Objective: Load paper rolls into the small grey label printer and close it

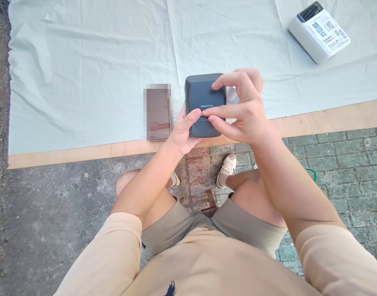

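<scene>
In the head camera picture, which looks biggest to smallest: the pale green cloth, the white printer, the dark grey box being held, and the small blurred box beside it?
1. Pale green cloth, by far.
2. Dark grey box and white printer: they look alike, and the held box is nearer the camera, so no ranking.
3. Small blurred box.
</scene>
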A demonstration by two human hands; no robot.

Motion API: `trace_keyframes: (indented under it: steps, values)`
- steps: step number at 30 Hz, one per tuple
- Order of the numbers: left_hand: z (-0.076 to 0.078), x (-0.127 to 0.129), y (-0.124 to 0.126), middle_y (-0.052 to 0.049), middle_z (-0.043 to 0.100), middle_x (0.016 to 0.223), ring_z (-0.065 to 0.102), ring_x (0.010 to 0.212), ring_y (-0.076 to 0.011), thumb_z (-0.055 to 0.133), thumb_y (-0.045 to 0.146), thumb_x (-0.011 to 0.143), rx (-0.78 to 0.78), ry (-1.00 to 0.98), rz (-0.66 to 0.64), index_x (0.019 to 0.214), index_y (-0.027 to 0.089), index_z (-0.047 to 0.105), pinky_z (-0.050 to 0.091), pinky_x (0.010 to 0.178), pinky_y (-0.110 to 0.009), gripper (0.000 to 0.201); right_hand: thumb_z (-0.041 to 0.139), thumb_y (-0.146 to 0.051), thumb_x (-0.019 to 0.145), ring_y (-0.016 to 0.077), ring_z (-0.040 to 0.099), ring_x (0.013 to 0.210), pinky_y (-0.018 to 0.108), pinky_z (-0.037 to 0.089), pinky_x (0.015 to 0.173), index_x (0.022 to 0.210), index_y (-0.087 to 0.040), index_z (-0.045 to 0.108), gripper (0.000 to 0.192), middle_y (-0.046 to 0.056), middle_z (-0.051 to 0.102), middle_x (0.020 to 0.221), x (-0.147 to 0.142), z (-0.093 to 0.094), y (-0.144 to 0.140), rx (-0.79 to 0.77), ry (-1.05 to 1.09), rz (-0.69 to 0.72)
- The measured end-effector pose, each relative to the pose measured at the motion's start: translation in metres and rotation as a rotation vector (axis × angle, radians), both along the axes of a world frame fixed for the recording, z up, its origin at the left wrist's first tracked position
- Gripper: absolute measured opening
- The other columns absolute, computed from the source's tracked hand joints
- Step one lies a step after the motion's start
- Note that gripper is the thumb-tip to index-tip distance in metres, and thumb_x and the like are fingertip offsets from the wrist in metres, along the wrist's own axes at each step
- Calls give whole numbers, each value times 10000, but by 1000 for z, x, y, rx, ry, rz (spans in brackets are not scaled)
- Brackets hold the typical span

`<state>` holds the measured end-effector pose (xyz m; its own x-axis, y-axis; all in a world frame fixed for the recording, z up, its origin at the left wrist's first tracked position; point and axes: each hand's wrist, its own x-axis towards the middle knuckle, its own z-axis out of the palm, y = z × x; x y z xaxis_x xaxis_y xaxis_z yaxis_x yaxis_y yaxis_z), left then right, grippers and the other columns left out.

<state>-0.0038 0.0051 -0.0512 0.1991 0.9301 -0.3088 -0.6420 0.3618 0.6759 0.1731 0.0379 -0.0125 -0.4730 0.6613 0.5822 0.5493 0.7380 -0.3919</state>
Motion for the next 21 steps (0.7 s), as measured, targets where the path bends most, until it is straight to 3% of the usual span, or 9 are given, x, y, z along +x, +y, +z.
trace_keyframes:
  steps: [5,11,16,21]
  values:
    - [0,1,0,-52,844,1271,759,1370,-331,909,515,812,19,61,-10,1235,268,708,678,1046,-413,530,583,-464,1054,420,605,1319,747,405,1155,1034,-385,877,305,91,719,1391,6,-6,3,-39,-60,-44]
    - [6,3,-1,-33,843,1166,743,1397,-342,965,369,691,35,8,-12,1288,274,671,655,1125,-472,673,573,-372,1029,444,576,1411,665,486,1110,1396,-353,773,419,139,650,1494,13,-6,12,15,-21,-133]
    - [10,1,-4,-20,830,1178,731,1399,-372,964,283,644,85,45,-46,1240,288,643,619,1166,-554,677,495,-315,1035,372,610,1384,586,530,1135,1490,-336,670,489,134,659,1490,9,-3,10,-10,-23,-73]
    - [5,-3,-7,-2,831,1122,754,1357,-367,1006,292,625,104,55,-131,1311,335,613,632,1135,-536,791,488,-371,1062,356,624,1369,566,532,1162,1456,-328,639,424,148,658,1478,6,0,7,-98,4,-75]
